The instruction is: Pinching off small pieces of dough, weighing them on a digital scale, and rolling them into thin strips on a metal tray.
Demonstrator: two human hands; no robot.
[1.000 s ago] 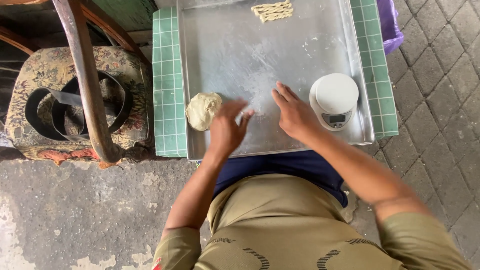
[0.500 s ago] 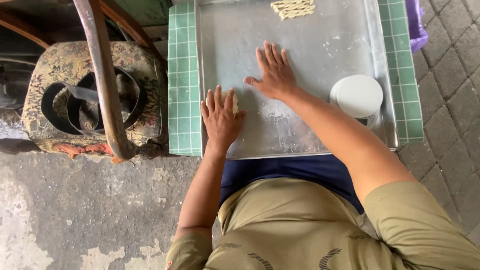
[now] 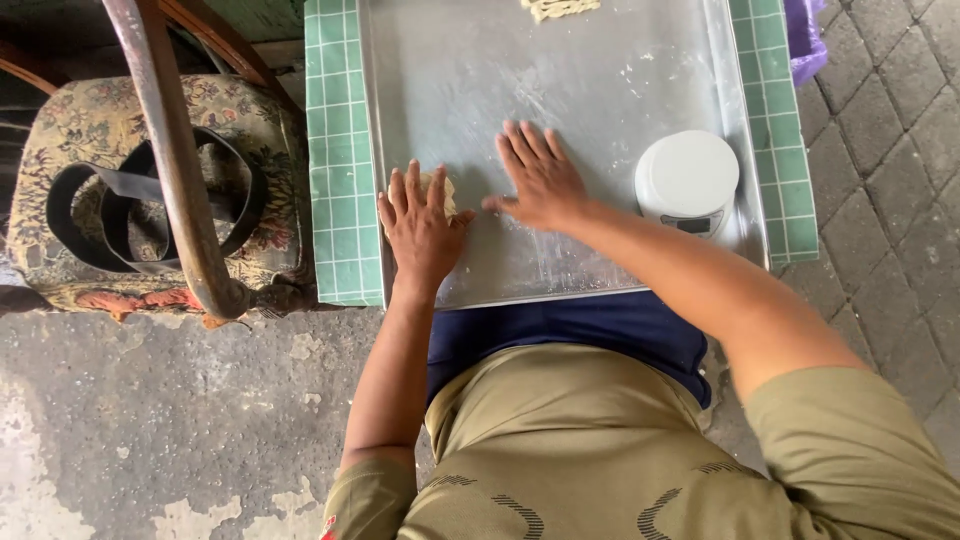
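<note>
A floured metal tray (image 3: 600, 70) lies on a green-tiled table. My left hand (image 3: 420, 225) lies flat, fingers spread, on top of a pale lump of dough (image 3: 443, 190) near the tray's left front corner; only a bit of the dough shows past my fingers. My right hand (image 3: 540, 180) rests flat and open on the bare tray just right of the dough, thumb pointing toward it. A white round kitchen scale (image 3: 688, 182) stands on the tray at the right, close to my right forearm.
Shaped strips of dough (image 3: 560, 8) lie at the tray's far edge. A patterned cushioned seat (image 3: 90, 130) with a black band and a metal bar (image 3: 170, 150) stands left of the table. Something purple (image 3: 805, 40) sits at the right edge.
The dough, visible beside my left hand a second ago, is now covered by that hand. My right hand reached far up the tray and has come back beside the left.
</note>
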